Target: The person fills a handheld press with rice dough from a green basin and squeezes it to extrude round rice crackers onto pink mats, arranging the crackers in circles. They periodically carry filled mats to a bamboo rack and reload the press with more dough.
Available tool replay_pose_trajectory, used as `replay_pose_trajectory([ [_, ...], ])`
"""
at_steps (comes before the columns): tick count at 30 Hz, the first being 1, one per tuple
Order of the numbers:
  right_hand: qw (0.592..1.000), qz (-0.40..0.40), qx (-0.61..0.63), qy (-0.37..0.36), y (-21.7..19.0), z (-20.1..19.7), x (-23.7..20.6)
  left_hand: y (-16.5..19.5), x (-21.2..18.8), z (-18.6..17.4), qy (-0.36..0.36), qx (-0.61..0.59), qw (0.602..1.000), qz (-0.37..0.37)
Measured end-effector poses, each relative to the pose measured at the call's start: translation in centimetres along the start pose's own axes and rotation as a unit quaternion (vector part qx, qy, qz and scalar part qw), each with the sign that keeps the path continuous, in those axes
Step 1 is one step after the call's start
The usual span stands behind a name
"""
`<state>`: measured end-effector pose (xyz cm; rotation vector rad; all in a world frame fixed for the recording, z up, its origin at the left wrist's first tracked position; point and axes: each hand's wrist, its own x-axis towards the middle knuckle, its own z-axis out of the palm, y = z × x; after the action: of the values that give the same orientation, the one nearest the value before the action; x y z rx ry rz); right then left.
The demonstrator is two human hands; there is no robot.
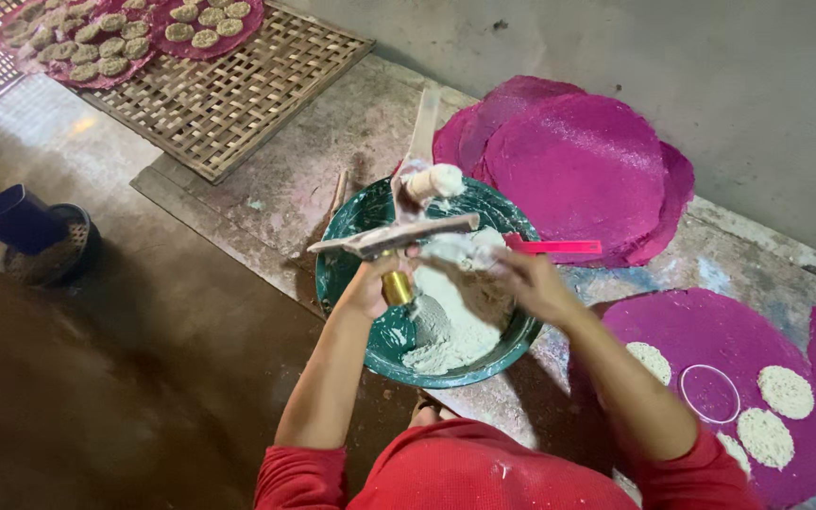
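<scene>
I take the green basin [370, 345] as my landmark; it sits on a worn, paste-smeared board on the floor. Far to its left a dark blue box-shaped thing [19, 219] rests on a small round sieve [73, 247]. Up and left of the basin lies a woven bamboo tray [238, 90] with an open lattice, carrying pink sheets dotted with pale round cakes [106, 42]. Over the basin's left half my left hand [370, 283] has its fingers clenched around a brass-coloured cylinder [396, 287] that hangs below a flat, paste-crusted wooden bar [394, 236]; how the two join I cannot make out. Inside the basin is a lumpy, crumbly white dough [446, 326], and a second wooden piece [422, 142] caked with it rises from the far rim. Over the basin's right half my right hand [531, 283] has its fingers curled on a wad of the dough [460, 247]. Just right of the basin lies a red strip [554, 247], partly hidden by that hand. Behind and right, rough magenta discs [578, 165] overlap. Nearer on the right, another disc [710, 331] holds a thin ring [709, 393] and pale cakes [786, 391], cut off at the edge.
</scene>
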<state>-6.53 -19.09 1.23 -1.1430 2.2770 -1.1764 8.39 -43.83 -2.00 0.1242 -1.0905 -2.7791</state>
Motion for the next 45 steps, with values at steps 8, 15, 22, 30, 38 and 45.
replay_pose_trajectory([
  [8,0.988,0.115,0.075,-0.064,1.8,-2.8,-1.7,1.9,-1.6,-0.1,-0.187,-0.097,0.974,-0.084],
  [15,0.993,-0.021,0.114,-0.030,0.5,-9.8,-1.7,0.5,-2.6,-1.2,-0.220,-0.078,0.965,-0.118],
  [22,0.986,0.075,0.150,0.006,0.0,-5.9,-3.9,-1.0,-2.9,-2.1,-0.131,0.040,0.988,-0.067],
  [30,0.982,0.115,-0.151,0.004,1.3,-1.5,-4.1,-2.0,-1.7,-1.0,0.064,-0.036,0.996,-0.041],
  [38,0.996,0.026,0.049,0.065,-0.5,-1.6,-6.3,0.5,-1.6,3.2,0.152,0.638,0.649,0.385],
  [45,0.963,-0.049,-0.267,-0.001,-8.3,-6.4,-7.1,0.1,-2.0,6.8,0.072,0.790,0.538,0.284],
])
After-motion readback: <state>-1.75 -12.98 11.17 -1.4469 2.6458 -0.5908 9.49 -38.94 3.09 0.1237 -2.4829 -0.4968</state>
